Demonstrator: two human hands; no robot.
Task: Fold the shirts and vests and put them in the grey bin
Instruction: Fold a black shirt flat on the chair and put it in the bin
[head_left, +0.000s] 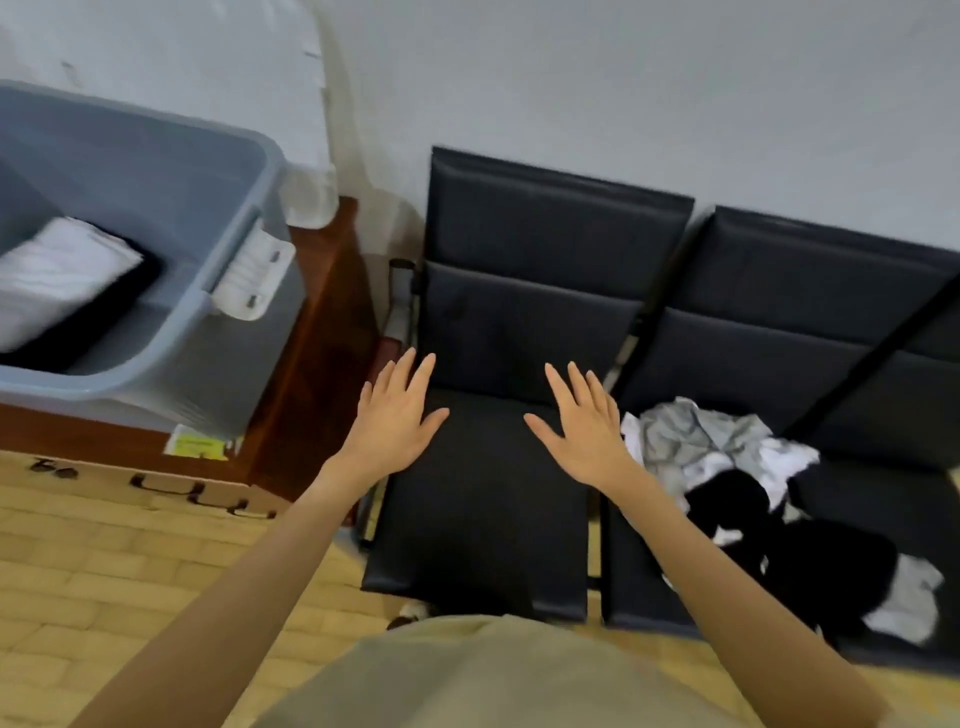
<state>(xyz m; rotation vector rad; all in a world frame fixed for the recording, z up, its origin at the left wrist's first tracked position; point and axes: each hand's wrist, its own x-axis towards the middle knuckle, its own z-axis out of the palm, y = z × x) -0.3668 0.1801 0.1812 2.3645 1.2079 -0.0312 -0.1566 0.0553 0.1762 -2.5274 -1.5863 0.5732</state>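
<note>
1. Head view: I see my left hand (396, 415) and right hand (582, 423) both flat, fingers spread straight, holding nothing, above the seat of the near black chair (478, 519).
2. The unfolded shirts and vests (769, 499), grey, white and black, lie in a crumpled heap on the neighbouring chair seat (649, 582), just right of my right hand.
3. The grey bin (171, 171) stands to my left on a wooden table (306, 374); folded white and black clothes (57, 280) lie inside it.
</note>
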